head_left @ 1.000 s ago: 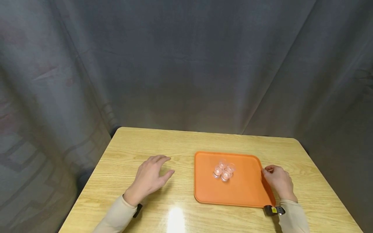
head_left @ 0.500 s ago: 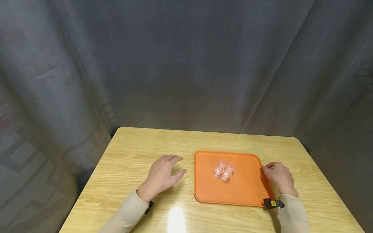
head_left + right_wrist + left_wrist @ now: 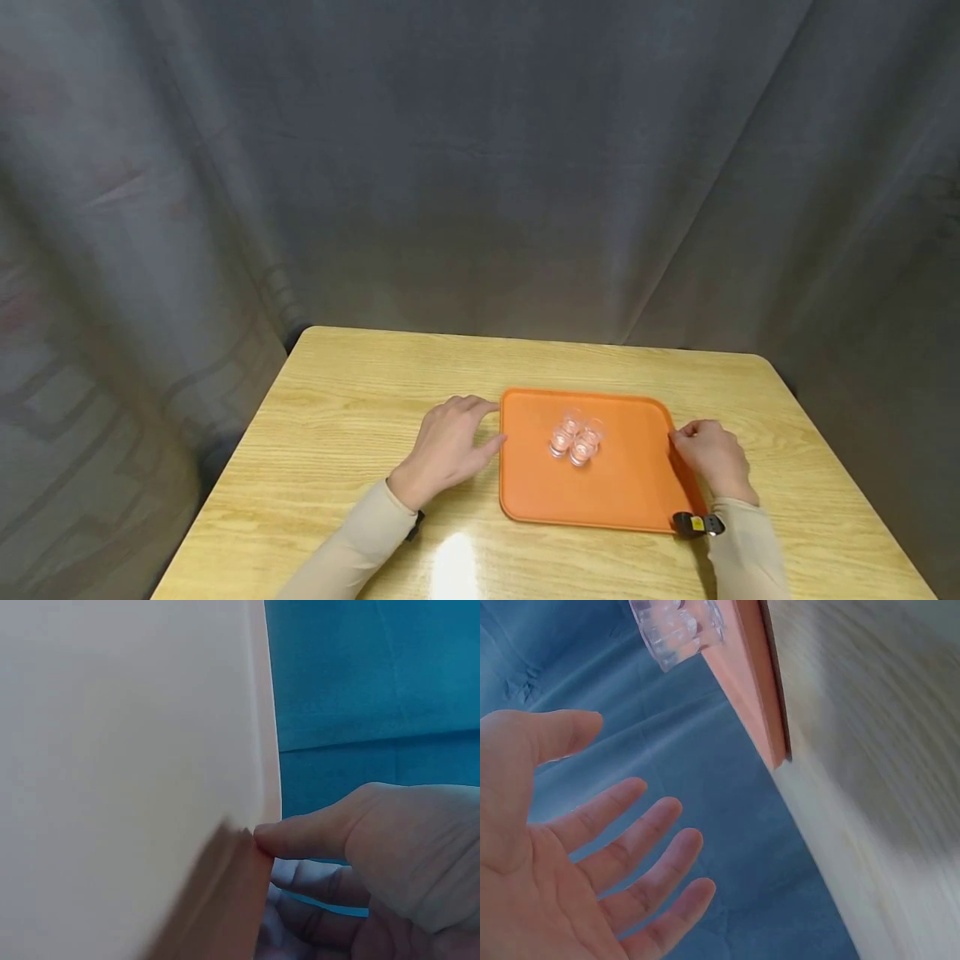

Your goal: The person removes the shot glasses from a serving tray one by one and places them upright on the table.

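An orange tray (image 3: 622, 492) lies on the wooden table, with several small clear cups (image 3: 579, 451) standing close together near its middle. The clear cups (image 3: 676, 628) also show at the top of the left wrist view. My left hand (image 3: 452, 446) is at the tray's left edge, thumb and fingers spread apart, holding nothing. In its wrist view the palm and loosely stretched fingers (image 3: 641, 862) stand apart from the tray's corner. At the opposite side my right hand (image 3: 716, 458) pinches the tray's right rim, its thumb (image 3: 296, 834) on top and the fingers curled underneath.
The light wooden table (image 3: 360, 375) extends around the tray on all sides. Dark grey curtains (image 3: 480, 167) hang behind the table and along both sides. A bright light reflection lies on the tabletop near the front.
My left hand has moved right across the table, up to the tray's left edge. The right hand stays at the right rim, and the tray and cups keep their places.
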A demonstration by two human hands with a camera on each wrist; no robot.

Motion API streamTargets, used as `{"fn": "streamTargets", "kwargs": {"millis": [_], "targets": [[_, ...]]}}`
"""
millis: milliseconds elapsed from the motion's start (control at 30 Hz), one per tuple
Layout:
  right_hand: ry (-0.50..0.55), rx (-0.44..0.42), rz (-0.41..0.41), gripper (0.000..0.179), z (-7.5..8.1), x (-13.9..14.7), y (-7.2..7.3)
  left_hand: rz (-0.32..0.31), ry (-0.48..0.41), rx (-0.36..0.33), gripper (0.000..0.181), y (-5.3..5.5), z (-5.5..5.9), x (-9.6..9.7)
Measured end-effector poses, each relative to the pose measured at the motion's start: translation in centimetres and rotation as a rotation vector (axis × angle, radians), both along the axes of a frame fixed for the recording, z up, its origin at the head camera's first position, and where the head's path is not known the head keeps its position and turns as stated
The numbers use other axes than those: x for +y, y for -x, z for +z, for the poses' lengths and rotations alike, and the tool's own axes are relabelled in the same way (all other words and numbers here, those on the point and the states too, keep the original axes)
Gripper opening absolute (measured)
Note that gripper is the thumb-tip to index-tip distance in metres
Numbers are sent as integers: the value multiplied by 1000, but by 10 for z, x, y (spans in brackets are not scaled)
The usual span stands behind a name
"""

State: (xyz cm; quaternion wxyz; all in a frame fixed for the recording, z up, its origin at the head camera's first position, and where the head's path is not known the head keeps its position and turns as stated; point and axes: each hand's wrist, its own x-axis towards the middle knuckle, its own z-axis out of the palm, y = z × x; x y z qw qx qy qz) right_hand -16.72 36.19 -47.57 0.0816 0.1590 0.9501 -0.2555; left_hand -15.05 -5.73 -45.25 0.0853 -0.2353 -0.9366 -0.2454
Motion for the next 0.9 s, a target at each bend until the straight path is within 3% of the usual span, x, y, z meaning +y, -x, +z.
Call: {"fn": "streamTargets", "kwargs": {"millis": [400,700,900], "targets": [[-28,-5,-31,29,-2,-3,1,-27,-22,-10,40,10,-13,21],[-40,-9,-37,29,-2,-4,1,-36,-33,-48,39,8,-13,41],[-43,-23,-46,29,-3,-5,1,-48,-41,-34,39,10,-16,52]]}}
